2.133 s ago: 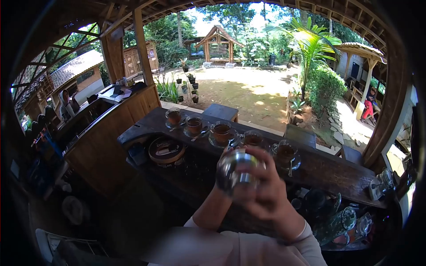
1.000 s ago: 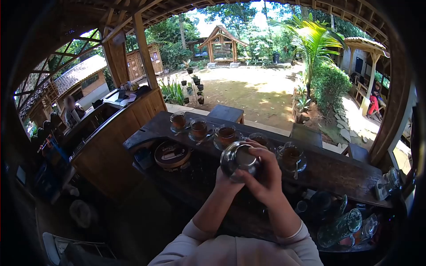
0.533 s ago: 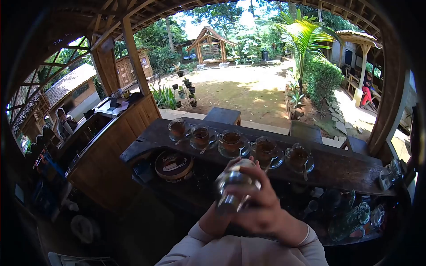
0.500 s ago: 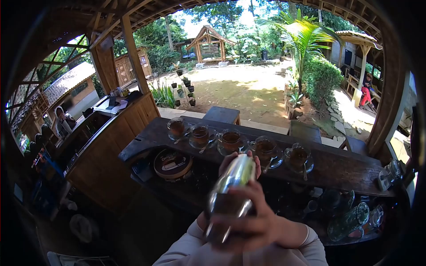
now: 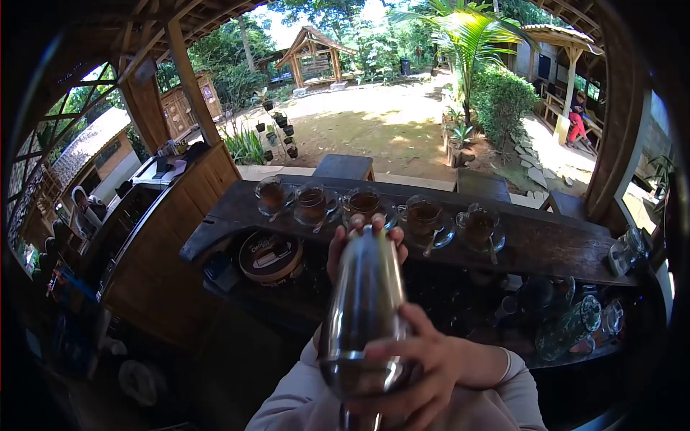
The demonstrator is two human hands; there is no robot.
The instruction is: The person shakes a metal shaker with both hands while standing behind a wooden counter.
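A shiny metal cocktail shaker (image 5: 363, 309) is held tilted in front of my chest, its far end pointing toward the counter. My left hand (image 5: 336, 255) wraps the far end from behind, fingertips curling over it. My right hand (image 5: 424, 359) grips the wider near part from the right side. Beyond the shaker, several glass cups of brown drink (image 5: 424, 212) stand in a row on clear saucers, with spoons (image 5: 433, 243) beside some of them. The shaker hides part of the middle saucer.
A dark wooden counter (image 5: 553, 255) runs across in front. A round dark tin (image 5: 271, 256) sits on the lower shelf at left. Glass jars (image 5: 570, 328) lie at lower right, another jar (image 5: 628, 251) at the counter's right end. A seated person (image 5: 578, 121) is far right outside.
The shaker has swung more upright, its far end moving left and up, with both hands still around it. The whole view has shifted slightly.
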